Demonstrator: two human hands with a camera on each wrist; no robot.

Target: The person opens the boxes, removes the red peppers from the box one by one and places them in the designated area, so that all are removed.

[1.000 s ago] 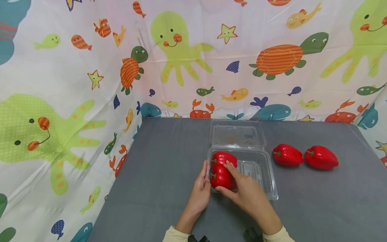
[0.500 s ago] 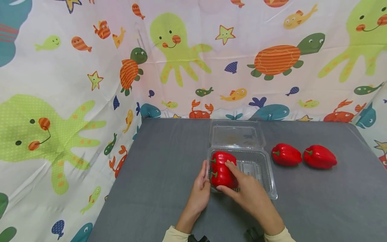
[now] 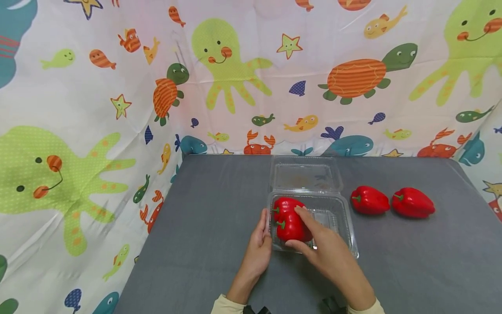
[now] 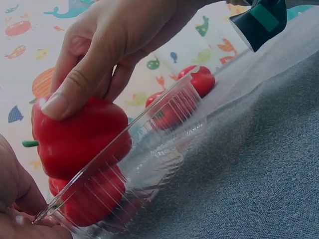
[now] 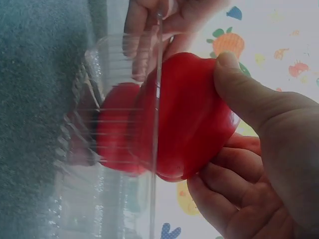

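Observation:
A clear plastic clamshell container (image 3: pixel 351 231) lies with its lid (image 3: pixel 307 173) folded back. My right hand (image 3: pixel 333 257) grips a red bell pepper (image 3: pixel 289 227) with a green stem, thumb on one side and fingers on the other. In the left wrist view this held pepper (image 4: pixel 82 137) is tilted and partly above the rim, over another red bell pepper (image 4: pixel 94 199) inside the container. That second pepper (image 3: pixel 284 204) shows just behind it in the head view. At the container's left edge, my left hand (image 3: pixel 255 250) pinches the rim between thumb and fingers.
Two more red bell peppers, one nearer (image 3: pixel 370 200) and one farther right (image 3: pixel 413 203), lie side by side right of the container. A grey cloth covers the table (image 3: pixel 196 244). Behind and to the left hangs a sea-animal curtain (image 3: pixel 251 87).
My right hand has shifted slightly to the right, and the gripped pepper has moved with it, away from the container's left wall. My left hand has stayed at the rim.

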